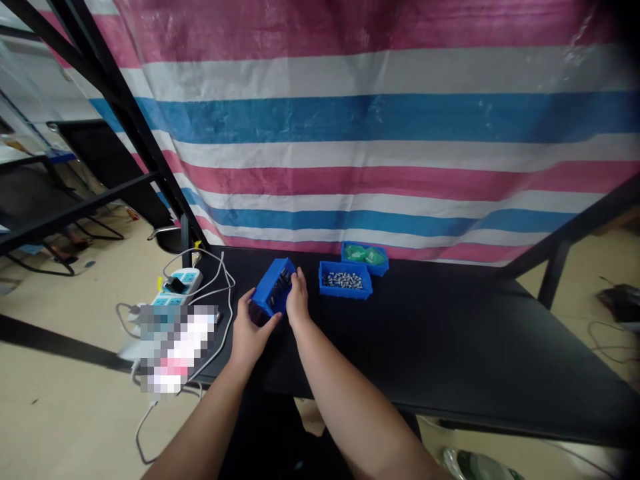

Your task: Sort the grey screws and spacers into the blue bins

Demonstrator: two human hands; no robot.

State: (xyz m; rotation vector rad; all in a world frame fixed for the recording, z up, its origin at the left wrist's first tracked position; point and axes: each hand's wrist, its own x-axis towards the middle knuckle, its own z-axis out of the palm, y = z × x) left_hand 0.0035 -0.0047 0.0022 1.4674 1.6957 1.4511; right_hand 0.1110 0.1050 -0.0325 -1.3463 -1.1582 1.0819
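Observation:
Between my two hands a blue plastic parts bin (271, 285) is tilted on its side, its opening turned to the right. Dark small parts (283, 283) show inside it. My left hand (251, 337) is wrapped around the bin's lower left corner, thumb along the near edge. Against the right side, by the opening, my right hand (299, 300) presses with its fingers close together; part of its grip is hidden. A second blue bin (345, 292) with many small silver metal pieces (343, 280) stands to the right. Behind it is a third blue bin (383, 268) holding green packets (365, 254).
The bins are on a black table (425, 340). At left lie a white power strip (184, 281) with plugs, loose white cables (231, 287) and a blurred-out bright object (183, 350). A striped plastic sheet (375, 120) hangs behind, between black frame posts (145, 140).

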